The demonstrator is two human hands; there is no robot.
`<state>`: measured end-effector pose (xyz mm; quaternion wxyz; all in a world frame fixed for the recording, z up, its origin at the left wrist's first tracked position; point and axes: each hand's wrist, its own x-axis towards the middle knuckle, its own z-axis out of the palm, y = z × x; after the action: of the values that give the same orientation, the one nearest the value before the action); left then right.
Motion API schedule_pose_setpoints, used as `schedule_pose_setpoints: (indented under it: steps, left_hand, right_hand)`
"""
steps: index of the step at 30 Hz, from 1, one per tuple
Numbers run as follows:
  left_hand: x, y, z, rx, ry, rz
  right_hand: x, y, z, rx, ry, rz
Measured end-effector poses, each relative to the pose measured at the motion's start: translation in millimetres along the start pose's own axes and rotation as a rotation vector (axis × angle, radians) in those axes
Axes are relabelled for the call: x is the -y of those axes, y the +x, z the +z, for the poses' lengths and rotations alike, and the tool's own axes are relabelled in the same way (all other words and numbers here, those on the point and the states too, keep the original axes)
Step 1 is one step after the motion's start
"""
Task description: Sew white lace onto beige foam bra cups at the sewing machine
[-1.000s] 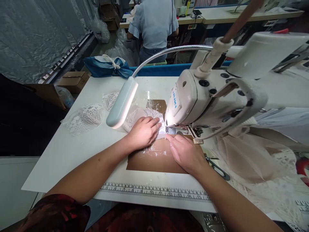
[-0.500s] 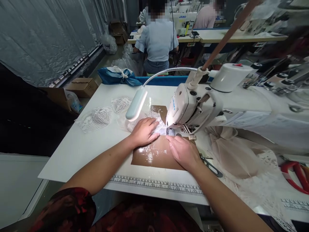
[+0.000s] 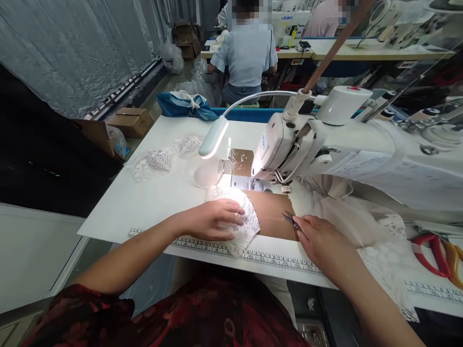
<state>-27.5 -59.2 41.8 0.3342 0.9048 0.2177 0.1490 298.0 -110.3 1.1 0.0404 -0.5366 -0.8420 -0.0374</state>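
lace piece [image 3: 250,214] under left hand [image 3: 213,220], snips [image 3: 291,220] in right hand [image 3: 323,243], sewing machine [image 3: 277,140] behind

A sewing workshop: a machine [image 3: 307,144] stands at two o'clock, lace [image 3: 251,216] lies on the ruler-marked worktop [image 3: 144,205], and at twelve a person [image 3: 249,55] sits near a second machine [image 3: 289,26].

The left hand [image 3: 213,220] lies loosely spread over a white lace piece [image 3: 250,218]; the right hand [image 3: 321,239] grips thread snips [image 3: 291,221] above a brown sheet [image 3: 273,205] on the white tabletop [image 3: 152,207], near the JUKI sewing machine [image 3: 277,144].
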Motion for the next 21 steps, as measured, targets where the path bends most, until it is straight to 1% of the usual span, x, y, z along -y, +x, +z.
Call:
schedule_pose_setpoints:
  steps: [2, 4, 6, 9, 12, 15, 17, 19, 21]
  left_hand:
    - [1, 2, -4.0, -0.108, -0.046, -0.054]
    - [9, 8, -10.2, -0.207, -0.055, -0.138]
    - [21, 17, -15.3, -0.247, -0.055, -0.247]
    - [36, 29, -16.6, -0.215, -0.142, -0.391]
    - [44, 34, -12.3, -0.198, -0.228, -0.460]
    - [45, 31, -8.9, -0.185, -0.320, -0.475]
    - [43, 28, -7.9, -0.154, -0.439, -0.457]
    - [41, 26, -6.9, -0.120, -0.557, -0.449]
    - [38, 25, -5.4, -0.097, -0.650, -0.464]
  right_hand:
    - [-1, -2, 6, -0.003, -0.044, -0.008]
    - [0, 0, 9, -0.024, -0.089, -0.017]
    - [2, 3, 9, -0.054, -0.126, -0.024]
    - [2, 6, 8, -0.088, -0.172, -0.018]
    - [0, 9, 10, -0.099, -0.200, 0.006]
    - [-3, 11, 10, -0.111, -0.155, -0.003]
    - [0, 13, 7, -0.166, -0.101, -0.009]
    - [8, 15, 0, -0.220, -0.007, -0.009]
    - [21, 19, -9, -0.215, 0.152, -0.005]
